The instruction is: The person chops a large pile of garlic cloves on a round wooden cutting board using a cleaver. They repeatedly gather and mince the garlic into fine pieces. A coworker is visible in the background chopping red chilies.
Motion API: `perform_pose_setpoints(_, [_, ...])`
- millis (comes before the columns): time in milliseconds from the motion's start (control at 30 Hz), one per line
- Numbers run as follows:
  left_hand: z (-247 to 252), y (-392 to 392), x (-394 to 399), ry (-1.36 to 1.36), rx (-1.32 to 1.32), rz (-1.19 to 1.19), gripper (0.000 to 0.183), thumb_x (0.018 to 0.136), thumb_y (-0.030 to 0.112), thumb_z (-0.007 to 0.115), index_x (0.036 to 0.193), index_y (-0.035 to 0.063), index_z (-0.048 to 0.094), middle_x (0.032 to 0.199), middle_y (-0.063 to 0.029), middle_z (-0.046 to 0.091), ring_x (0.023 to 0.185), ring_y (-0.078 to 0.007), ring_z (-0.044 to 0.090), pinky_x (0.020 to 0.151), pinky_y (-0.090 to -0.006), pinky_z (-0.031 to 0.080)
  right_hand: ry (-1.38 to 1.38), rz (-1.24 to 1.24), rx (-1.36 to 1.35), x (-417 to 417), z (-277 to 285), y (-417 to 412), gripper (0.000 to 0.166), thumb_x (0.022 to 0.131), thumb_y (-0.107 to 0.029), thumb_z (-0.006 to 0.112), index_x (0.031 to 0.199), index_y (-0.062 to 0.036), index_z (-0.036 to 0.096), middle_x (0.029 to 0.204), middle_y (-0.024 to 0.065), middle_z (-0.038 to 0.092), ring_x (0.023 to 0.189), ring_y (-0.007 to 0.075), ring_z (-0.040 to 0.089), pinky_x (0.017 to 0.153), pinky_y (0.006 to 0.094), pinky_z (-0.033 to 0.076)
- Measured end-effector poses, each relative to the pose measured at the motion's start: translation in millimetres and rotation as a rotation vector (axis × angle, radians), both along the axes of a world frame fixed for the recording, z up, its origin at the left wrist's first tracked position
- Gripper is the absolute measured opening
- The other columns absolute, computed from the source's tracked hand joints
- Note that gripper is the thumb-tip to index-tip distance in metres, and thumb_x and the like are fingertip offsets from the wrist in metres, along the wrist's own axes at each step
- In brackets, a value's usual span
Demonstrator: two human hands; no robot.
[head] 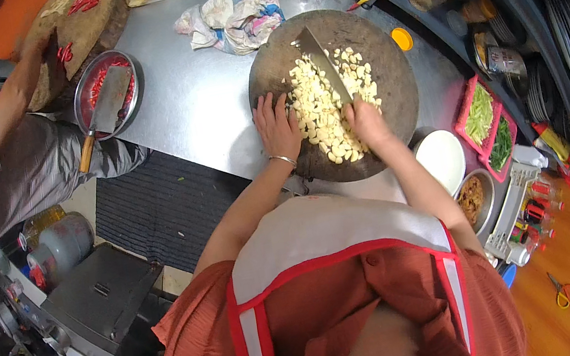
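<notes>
A round wooden chopping block (pixel 391 67) lies before me, heaped with chopped pieces of what looks like garlic (pixel 314 101). My right hand (pixel 367 120) grips the handle of a cleaver (pixel 323 62). The blade points away from me and stands among the pale pieces, its tip near the far side of the block. My left hand (pixel 277 129) rests on the block's left side with its fingers spread, right beside the heap and holding nothing. Whether its fingertips touch the pieces I cannot tell.
A co-worker's arm (pixel 14 100) reaches over another wooden block (pixel 84 30) with red chillies. A second cleaver (pixel 111 100) lies across a metal bowl (pixel 137 104). Crumpled cloth (pixel 239 17) sits beyond my block. At right are a white bowl (pixel 441 162) and pink baskets (pixel 465 112) of cut greens.
</notes>
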State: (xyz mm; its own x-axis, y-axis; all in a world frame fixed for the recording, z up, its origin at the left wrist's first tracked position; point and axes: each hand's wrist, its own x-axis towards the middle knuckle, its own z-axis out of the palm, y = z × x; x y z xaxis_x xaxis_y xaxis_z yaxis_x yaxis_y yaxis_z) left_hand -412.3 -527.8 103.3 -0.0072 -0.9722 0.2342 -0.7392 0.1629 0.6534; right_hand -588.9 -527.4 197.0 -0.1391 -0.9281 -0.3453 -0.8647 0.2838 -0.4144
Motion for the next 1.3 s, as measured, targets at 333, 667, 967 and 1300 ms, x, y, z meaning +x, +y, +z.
perform_pose_setpoints(333, [0.5,-42.0,16.2,0.134,-0.048,-0.158,0.038,0.082,0.005,0.053,0.119,0.0021,0.048,0.126,-0.0177,0.042,0.119,-0.0362,0.037,0.101,-0.0442,0.031,0.037,-0.080,-0.069,39.8,-7.4,5.1,0.024,0.089,-0.016,0.048,0.090,0.0079,0.049,0.070,0.0283,0.059,0.063,0.0443,0.058,0.063,0.0486,0.049])
perform_pose_setpoints(667, [-5.5,-52.0,18.8,0.074,-0.110,-0.265,0.033,0.082,0.001,0.051,0.115,0.0001,0.051,0.120,-0.0165,0.048,0.114,-0.0341,0.043,0.098,-0.0419,0.036,-0.045,-0.116,-0.038,47.7,-6.5,1.6,0.024,0.089,-0.017,0.048,0.089,0.0072,0.051,0.070,0.0302,0.059,0.067,0.0455,0.059,0.065,0.0496,0.049])
perform_pose_setpoints(967, [-5.8,-55.7,20.2,0.190,-0.063,-0.499,0.038,0.084,0.000,0.049,0.122,-0.0002,0.048,0.128,-0.0192,0.044,0.117,-0.0345,0.042,0.099,-0.0409,0.036,0.075,-0.192,-0.019,20.4,31.8,7.5,0.023,0.088,-0.017,0.047,0.091,0.0048,0.052,0.070,0.0268,0.060,0.067,0.0411,0.061,0.068,0.0467,0.051])
perform_pose_setpoints(1300, [-5.4,-66.9,8.1,0.108,-0.024,-0.444,0.045,0.085,0.006,0.052,0.129,0.0041,0.042,0.136,-0.0223,0.034,0.123,-0.0390,0.034,0.103,-0.0440,0.031,0.110,-0.235,-0.057,-0.9,-1.5,28.8,0.024,0.087,-0.018,0.049,0.090,0.0051,0.052,0.075,0.0316,0.058,0.073,0.0468,0.058,0.069,0.0520,0.047])
